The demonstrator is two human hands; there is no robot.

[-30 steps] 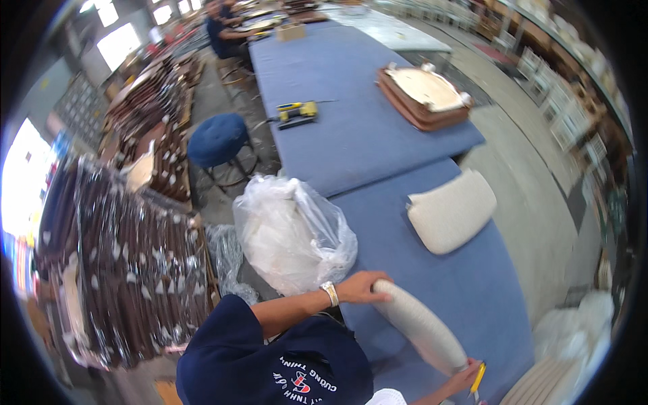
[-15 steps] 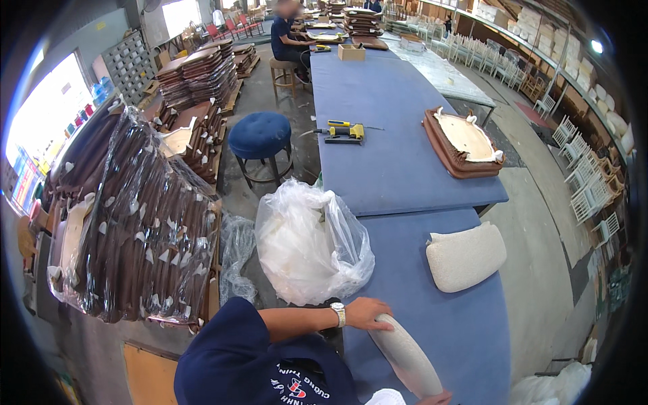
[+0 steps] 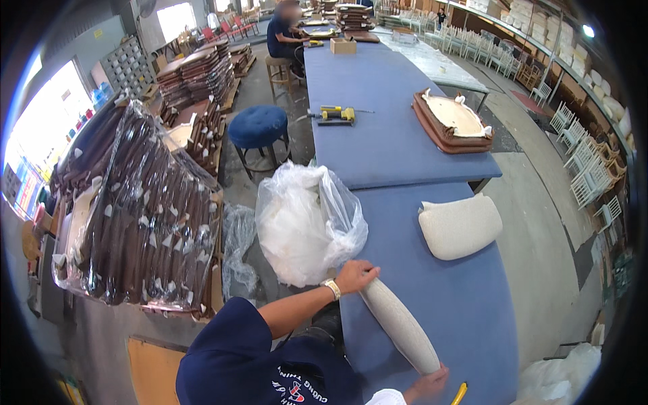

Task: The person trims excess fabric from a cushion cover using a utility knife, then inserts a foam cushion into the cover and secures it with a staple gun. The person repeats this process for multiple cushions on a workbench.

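A beige fabric-covered cushion (image 3: 399, 325) stands on its edge above the near part of the blue-covered table (image 3: 368, 219), seen along its narrow side. My left hand (image 3: 358, 275), with a watch at the wrist, is closed round its far end. At the near end, my right hand (image 3: 428, 385) grips it. A second beige cushion (image 3: 462, 228) lies flat farther off, by the table's right side. Close to my right hand, a slim yellow tool (image 3: 460, 393) is partly cut off by the picture's rim; its kind is unclear.
A clear bag of white stuffing (image 3: 300, 226) is left of the table. Beyond are yellow-and-black staple guns (image 3: 335, 115), stacked brown seat pads (image 3: 453, 125) and a blue stool (image 3: 258, 128). Plastic-wrapped brown pads (image 3: 138, 223) fill the left. A person (image 3: 282, 37) sits farther back.
Both hands have moved away from me with the cushion, which now shows more of its length. The right hand has come more into view, as has the yellow tool.
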